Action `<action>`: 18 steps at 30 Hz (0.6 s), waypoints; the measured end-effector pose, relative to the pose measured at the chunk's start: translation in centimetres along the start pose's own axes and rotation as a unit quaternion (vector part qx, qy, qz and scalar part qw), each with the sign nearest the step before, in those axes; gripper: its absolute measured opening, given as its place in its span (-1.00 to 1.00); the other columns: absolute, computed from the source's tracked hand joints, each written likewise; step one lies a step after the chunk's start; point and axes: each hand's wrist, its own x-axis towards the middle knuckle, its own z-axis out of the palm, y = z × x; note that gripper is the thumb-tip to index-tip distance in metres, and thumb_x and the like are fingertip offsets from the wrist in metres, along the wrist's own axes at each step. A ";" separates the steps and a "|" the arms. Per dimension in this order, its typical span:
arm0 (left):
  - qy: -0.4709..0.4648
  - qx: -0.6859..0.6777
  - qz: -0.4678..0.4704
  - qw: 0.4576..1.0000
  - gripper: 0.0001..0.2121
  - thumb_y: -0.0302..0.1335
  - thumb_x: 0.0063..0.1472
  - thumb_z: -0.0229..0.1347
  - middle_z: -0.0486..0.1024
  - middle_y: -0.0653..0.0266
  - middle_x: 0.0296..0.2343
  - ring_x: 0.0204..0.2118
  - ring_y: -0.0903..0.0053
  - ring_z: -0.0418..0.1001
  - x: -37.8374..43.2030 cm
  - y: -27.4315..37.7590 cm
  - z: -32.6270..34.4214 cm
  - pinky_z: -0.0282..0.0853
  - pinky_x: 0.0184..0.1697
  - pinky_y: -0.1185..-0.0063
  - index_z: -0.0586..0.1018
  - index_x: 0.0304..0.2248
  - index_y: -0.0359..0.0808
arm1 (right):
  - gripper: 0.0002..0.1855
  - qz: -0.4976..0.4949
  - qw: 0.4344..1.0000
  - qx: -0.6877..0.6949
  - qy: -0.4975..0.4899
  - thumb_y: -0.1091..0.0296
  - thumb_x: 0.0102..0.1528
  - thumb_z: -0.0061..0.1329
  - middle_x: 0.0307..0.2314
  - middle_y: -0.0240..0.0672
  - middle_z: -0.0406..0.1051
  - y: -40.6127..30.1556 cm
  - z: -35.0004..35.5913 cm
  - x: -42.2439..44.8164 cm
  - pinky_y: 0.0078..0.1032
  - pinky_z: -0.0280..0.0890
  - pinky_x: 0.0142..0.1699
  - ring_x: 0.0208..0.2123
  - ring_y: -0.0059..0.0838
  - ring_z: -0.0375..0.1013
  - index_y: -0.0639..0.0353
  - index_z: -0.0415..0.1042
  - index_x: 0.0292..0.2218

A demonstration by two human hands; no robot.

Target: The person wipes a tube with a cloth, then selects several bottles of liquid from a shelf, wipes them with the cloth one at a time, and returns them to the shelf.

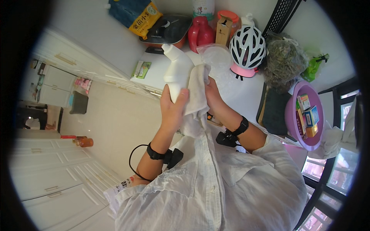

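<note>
A white plastic squeeze bottle with an angled neck (178, 68) is held up before my chest, its spout tilted to the upper left. My left hand (173, 106) wraps around its lower part, thumb on the near side. Against the bottle's right side lies a whitish cloth (198, 89), bunched and hanging down below the bottle. My right hand (213, 93) grips that cloth from the right; most of its fingers are hidden behind the fabric.
Behind the bottle, a white counter (244, 89) bears an electric pan with a glass lid (167, 29), a red jug (201, 33), a white bike helmet (248, 47) and a bag of dried plants (284, 60). A purple basin (289, 115) with several boxes stands at right.
</note>
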 end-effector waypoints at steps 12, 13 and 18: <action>0.017 -0.180 -0.036 0.983 -0.62 -0.32 0.19 -0.07 0.41 0.13 -0.28 -0.31 0.56 0.41 1.6 -0.1 -2.1 0.35 -0.27 0.63 0.31 -0.12 -0.48 | -0.58 0.076 0.990 -0.026 -0.118 0.46 -0.03 0.00 -0.26 -0.28 0.40 -0.9 -0.4 -3.7 -0.59 0.31 -0.15 -0.25 -0.54 0.41 0.34 0.28 -0.11; 0.061 -0.122 0.031 0.990 -0.60 -0.36 0.19 -0.07 0.37 0.11 -0.22 -0.29 0.56 0.41 1.5 0.2 -1.6 0.35 -0.24 0.62 0.25 -0.07 -0.47 | -0.62 0.040 0.993 -0.042 -0.100 0.45 -0.02 -0.01 -0.29 -0.30 0.41 -0.8 -0.3 -3.4 -0.59 0.31 -0.17 -0.28 -0.56 0.41 0.34 0.30 -0.14; 0.020 0.027 0.053 0.998 -0.43 -0.46 0.15 -0.02 0.21 0.07 -0.07 -0.08 0.47 0.28 -0.1 1.6 -0.2 0.21 -0.03 0.55 -0.01 0.09 -0.41 | -0.71 -0.157 0.962 -0.224 -0.001 0.40 0.05 -0.07 -0.37 -0.31 0.43 0.0 1.2 -3.8 -0.59 0.30 -0.23 -0.34 -0.59 0.40 0.30 0.32 -0.17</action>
